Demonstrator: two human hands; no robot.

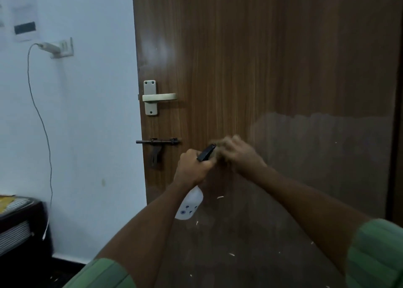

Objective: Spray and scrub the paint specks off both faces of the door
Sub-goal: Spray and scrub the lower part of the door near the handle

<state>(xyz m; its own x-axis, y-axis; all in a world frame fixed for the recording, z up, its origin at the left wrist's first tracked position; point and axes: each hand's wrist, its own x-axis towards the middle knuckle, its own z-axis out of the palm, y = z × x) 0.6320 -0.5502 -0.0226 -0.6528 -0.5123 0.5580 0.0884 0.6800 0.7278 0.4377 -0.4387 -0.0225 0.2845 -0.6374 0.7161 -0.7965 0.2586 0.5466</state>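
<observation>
Left hand (193,167) is wrapped round the neck of the spray bottle (190,202), just right of the slide bolt (157,141) on the door (261,58). Right hand (237,151) is blurred against the wood beside the nozzle; can't tell its grip. Pale specks (220,197) sit below. Lever handle (159,97) hugs the door's left edge, above the bolt.

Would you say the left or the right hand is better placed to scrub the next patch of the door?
Right, probably. The right hand is already at the door, blurred, seemingly holding a scrubber. The left hand is occupied gripping the spray bottle.
</observation>
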